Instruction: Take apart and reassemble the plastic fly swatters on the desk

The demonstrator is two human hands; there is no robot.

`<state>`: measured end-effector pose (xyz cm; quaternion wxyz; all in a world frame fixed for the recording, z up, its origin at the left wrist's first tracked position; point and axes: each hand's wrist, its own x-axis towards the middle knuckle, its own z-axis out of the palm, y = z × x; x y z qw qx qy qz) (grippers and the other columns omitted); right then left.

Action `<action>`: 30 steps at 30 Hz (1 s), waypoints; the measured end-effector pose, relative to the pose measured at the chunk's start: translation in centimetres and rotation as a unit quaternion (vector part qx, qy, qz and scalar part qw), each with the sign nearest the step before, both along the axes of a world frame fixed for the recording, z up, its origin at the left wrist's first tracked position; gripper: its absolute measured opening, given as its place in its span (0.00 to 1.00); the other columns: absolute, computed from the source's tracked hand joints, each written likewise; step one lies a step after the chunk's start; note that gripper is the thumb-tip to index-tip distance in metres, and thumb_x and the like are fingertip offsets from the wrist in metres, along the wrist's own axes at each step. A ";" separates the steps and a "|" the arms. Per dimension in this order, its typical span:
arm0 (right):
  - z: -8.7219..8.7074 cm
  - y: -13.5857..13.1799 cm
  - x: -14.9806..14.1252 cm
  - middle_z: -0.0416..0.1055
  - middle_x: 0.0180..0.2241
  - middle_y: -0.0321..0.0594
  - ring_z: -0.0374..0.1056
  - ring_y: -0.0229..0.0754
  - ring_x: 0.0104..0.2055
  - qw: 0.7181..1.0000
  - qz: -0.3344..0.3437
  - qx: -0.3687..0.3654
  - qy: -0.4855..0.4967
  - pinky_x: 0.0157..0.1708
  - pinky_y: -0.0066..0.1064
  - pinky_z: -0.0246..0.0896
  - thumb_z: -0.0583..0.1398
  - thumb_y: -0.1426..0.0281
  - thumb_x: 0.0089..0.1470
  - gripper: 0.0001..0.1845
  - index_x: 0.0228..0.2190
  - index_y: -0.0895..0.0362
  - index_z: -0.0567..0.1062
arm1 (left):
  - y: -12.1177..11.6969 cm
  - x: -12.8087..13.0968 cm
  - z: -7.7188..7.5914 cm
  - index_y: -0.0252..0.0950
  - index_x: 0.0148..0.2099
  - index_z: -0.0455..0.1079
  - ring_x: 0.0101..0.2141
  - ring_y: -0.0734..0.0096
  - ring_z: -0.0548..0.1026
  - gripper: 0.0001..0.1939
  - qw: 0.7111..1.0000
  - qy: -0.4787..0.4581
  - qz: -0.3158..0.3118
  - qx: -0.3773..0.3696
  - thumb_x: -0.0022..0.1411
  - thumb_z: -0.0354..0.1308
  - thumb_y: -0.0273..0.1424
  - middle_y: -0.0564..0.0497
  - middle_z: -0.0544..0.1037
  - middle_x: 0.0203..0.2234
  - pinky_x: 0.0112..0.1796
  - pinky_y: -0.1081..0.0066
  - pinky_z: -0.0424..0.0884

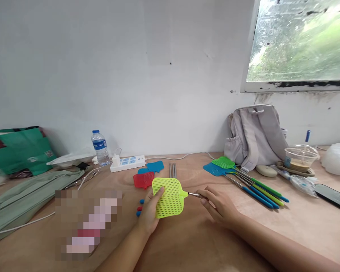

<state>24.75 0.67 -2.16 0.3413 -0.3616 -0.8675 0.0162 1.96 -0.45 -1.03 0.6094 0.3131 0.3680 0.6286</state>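
My left hand is closed on a yellow-green fly swatter head, thumb on its perforated face. In my right hand the fingers pinch a thin metal rod, whose tip meets the neck of that head; how deep it sits I cannot tell. A red swatter head and blue swatter heads lie behind my left hand. Beside them are several bare metal rods. Blue and red handle ends peek out left of my left hand, partly hidden.
Several swatters with handles lie at right, before a grey backpack. Further right are a plastic cup and a phone. A power strip, water bottle, green bag and blurred item are at left.
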 end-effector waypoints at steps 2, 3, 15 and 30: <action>0.0 0.0 0.0 0.65 0.29 0.40 0.61 0.38 0.28 1.000 0.008 -0.005 0.001 0.26 0.28 0.52 0.48 0.68 0.56 0.14 0.43 0.52 0.66 | -0.1 0.1 0.1 0.35 0.36 0.69 0.33 0.63 0.76 0.17 1.000 0.011 0.000 0.001 0.42 0.64 0.36 0.49 0.77 0.30 0.31 0.70 0.71; 0.0 0.0 0.0 0.65 0.29 0.40 0.60 0.38 0.28 1.000 0.010 -0.009 0.004 0.27 0.28 0.53 0.48 0.68 0.56 0.14 0.43 0.52 0.66 | -0.1 0.1 0.1 0.34 0.36 0.69 0.33 0.62 0.76 0.18 1.000 0.015 -0.001 0.002 0.42 0.64 0.36 0.49 0.77 0.29 0.32 0.70 0.71; 0.3 0.0 0.2 0.66 0.30 0.41 0.62 0.38 0.28 1.000 0.001 -0.014 -0.007 0.28 0.28 0.53 0.48 0.67 0.56 0.16 0.44 0.51 0.67 | 0.3 -0.1 0.0 0.34 0.36 0.68 0.30 0.63 0.76 0.17 0.999 0.035 0.011 0.010 0.42 0.64 0.36 0.50 0.77 0.27 0.31 0.68 0.72; 0.0 1.7 1.6 0.69 0.27 0.38 0.64 0.39 0.28 0.998 0.000 -0.048 0.047 0.26 0.27 0.52 0.55 0.65 0.50 0.11 0.35 0.48 0.76 | -0.4 0.3 -0.5 0.34 0.44 0.69 0.39 0.57 0.73 0.24 0.989 0.107 -0.105 0.010 0.41 0.66 0.30 0.42 0.75 0.39 0.41 0.58 0.69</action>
